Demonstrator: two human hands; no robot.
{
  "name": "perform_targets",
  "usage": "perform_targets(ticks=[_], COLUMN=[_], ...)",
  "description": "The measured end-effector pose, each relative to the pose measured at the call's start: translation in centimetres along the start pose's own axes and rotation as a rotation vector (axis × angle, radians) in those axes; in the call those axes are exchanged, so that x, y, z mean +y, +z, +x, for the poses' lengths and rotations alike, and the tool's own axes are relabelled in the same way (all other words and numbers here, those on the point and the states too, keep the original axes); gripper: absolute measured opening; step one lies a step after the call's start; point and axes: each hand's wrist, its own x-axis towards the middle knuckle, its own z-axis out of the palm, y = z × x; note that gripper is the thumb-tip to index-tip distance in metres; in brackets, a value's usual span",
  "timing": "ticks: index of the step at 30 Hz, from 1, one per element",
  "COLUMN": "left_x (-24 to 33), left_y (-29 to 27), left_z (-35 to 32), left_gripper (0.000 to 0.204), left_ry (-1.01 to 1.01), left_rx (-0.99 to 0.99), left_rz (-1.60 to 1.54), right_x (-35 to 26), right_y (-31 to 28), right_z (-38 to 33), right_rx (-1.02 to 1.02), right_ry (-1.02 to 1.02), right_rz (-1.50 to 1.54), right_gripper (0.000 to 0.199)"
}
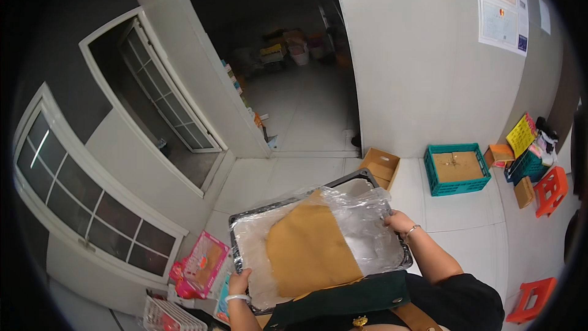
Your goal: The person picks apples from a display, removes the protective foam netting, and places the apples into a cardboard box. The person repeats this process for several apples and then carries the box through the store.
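Note:
In front of my body I carry a black-rimmed tray [409,261], lined with crumpled clear plastic film [372,214]. A sheet of brown paper [312,245] lies on the plastic over the tray's middle. My left hand [240,282], with a pale bangle on its wrist, is closed on the near left part of the rim. My right hand [399,222], a bracelet at its wrist, grips the right side together with some film. The fingers under the rim are hidden on both sides. The tray's near edge meets my dark green apron [343,300].
Beyond the tray, a cardboard box [381,168] and a teal crate [456,170] sit on the floor by the wall. Red stools [551,191] stand at the right. Pink packaging [205,263] and a white basket [168,315] are at lower left. A dark doorway [275,86] opens ahead.

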Motion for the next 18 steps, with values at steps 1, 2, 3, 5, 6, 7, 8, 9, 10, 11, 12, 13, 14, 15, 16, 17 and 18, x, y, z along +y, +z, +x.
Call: perform_targets(ticks=[1, 2, 3, 5, 6, 7, 8, 9, 10, 11, 12, 13, 14, 15, 16, 17, 18], left_x=[1.0, 4.2, 6.5, 8.1, 12.0, 14.4, 13.0, 13.2, 14.2, 14.5, 14.9, 15.5, 16.2, 17.6, 19.0, 19.5, 19.0], left_y=[0.5, 2.0, 3.1, 5.1, 6.2, 7.0, 7.4, 8.1, 8.8, 8.6, 9.2, 8.9, 9.2, 10.3, 10.2, 10.9, 11.3], left_z=[2.4, 3.9, 5.8, 10.9, 11.0, 11.7, 15.7, 17.9, 20.0, 21.5, 23.4, 25.4, 26.4, 27.8, 28.9, 30.6, 32.2], left_gripper=[0.041, 0.039, 0.038, 0.032, 0.032, 0.031, 0.03, 0.03, 0.03, 0.03, 0.028, 0.028, 0.029, 0.029, 0.029, 0.029, 0.03], left_ry=[-0.012, -0.014, -0.016, 0.025, 0.043, 0.047, 0.04, 0.015, -0.006, -0.039, -0.033, -0.029, -0.049, -0.051, -0.134, -0.118, -0.107], left_rx=[-0.013, -0.02, -0.026, 0.019, 0.023, 0.034, -0.005, 0.03, 0.075, 0.102, 0.141, 0.158, 0.176, 0.187, 0.148, 0.175, 0.206], left_rz=[0.069, 0.126, 0.181, 0.174, 0.198, 0.226, 0.13, 0.128, 0.123, 0.135, 0.143, 0.079, 0.008, -0.07, -0.044, -0.108, -0.164], right_x=[-0.5, -2.2, -3.7, -2.9, -2.9, -3.1, -3.8, -6.3, -10.6, -13.0, -14.9, -16.5, -20.2, -22.9, -23.1, -23.2, -23.6], right_y=[0.4, 0.4, 0.5, 0.8, 0.7, 0.9, 0.9, 1.3, 1.9, 3.1, 3.5, 3.5, 4.7, 5.0, 5.4, 6.3, 7.2], right_z=[1.4, 2.3, 4.0, 10.7, 14.3, 18.0, 22.0, 24.7, 26.7, 27.8, 30.4, 32.5, 33.1, 34.5, 37.6, 41.5, 44.5], right_rx=[0.011, 0.022, 0.032, 0.04, 0.052, 0.053, 0.035, 0.029, 0.018, 0.013, -0.03, -0.028, -0.019, 0.006, -0.033, -0.068, -0.109], right_ry=[0.048, 0.079, 0.11, 0.086, 0.042, 0.008, 0.041, 0.03, 0.01, 0.015, 0.01, -0.024, -0.021, -0.03, -0.033, -0.049, -0.059], right_rz=[0.032, 0.059, 0.085, 0.016, 0.004, -0.013, -0.074, -0.121, -0.168, -0.208, -0.174, -0.216, -0.293, -0.365, -0.311, -0.25, -0.187], right_gripper=[0.019, 0.018, 0.017, 0.021, 0.025, 0.03, 0.032, 0.032, 0.033, 0.034, 0.03, 0.031, 0.032, 0.032, 0.033, 0.033, 0.034])
